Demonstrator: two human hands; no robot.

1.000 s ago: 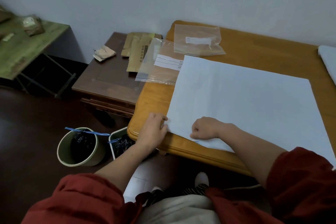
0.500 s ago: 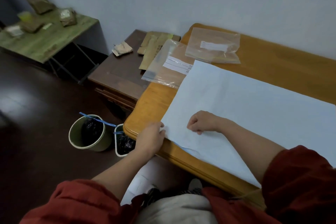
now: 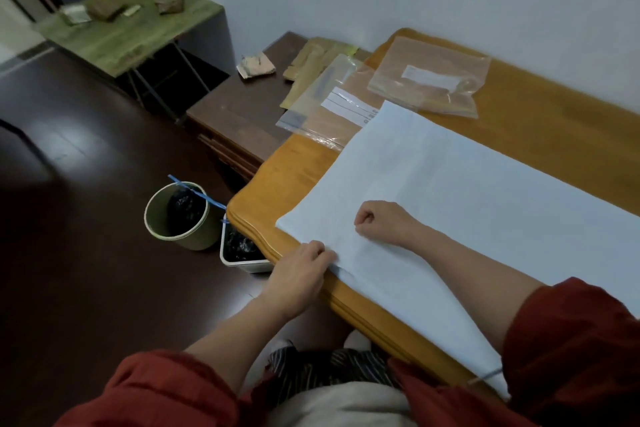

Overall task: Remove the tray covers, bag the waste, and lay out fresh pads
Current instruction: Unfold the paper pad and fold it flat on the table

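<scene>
The left hand (image 3: pixel 298 270) pinches the white pad (image 3: pixel 467 191) by its edge — the right hand (image 3: pixel 379 222) is a fist on it. The bag (image 3: pixel 426 80) label — too blurry to read.

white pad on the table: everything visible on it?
The pad is large, rectangular, thin, paper-like, pale blue-white, faintly creased. It lies flat on the wooden table, near edge at the rim, far corner overlapping a clear zip bag. The left hand grips its near edge; the right hand, a fist, rests on top.

one head-worn view, looking forward and down, close above the pad (image 3: pixel 450 184) at the table (image 3: pixel 554 118) corner.
</scene>
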